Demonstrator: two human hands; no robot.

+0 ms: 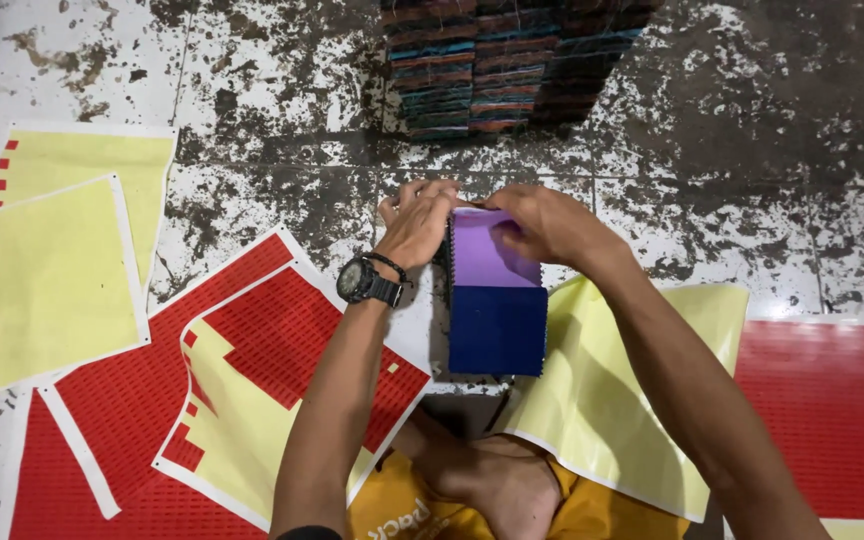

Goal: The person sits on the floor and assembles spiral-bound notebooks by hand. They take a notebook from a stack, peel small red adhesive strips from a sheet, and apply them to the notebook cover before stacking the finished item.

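Hands, two, both at work on one item, head view. Left hand (417, 222), black wristwatch (367, 281) and thin dark band at the wrist, fingers curled shut over the top left edge of a stack of fabric swatches (497, 325). Right hand (542, 225) closed in a pinch on the top right corner of the uppermost swatch, thumb tucked under the lifted edge.

Swatch stack, one, held at the centre of the view just above the floor, between the two forearms. Rectangular, with a dark serrated edge showing along its left side. Top piece lilac purple on its upper half; a deep navy blue piece shows below it.

Further bundles of swatches (497, 65), one block in several columns, dark with red, teal and brown edges, resting on the floor beyond the hands, well apart from the held stack.

Sheets on the floor: pale yellow sheets with white borders (42, 270), two at far left, one overlapping the other; red dotted sheets (132, 390), about two at lower left, with one yellow stepped-edge sheet (242, 410) lying on them; one glossy yellow sheet (612, 400) under the right forearm, partly hidden by it; one glossy red sheet (832, 410) at far right.

Floor (752, 150): white tile, heavily stained dark.

Person's orange shirt (412, 515) and a bent knee show at the bottom edge.
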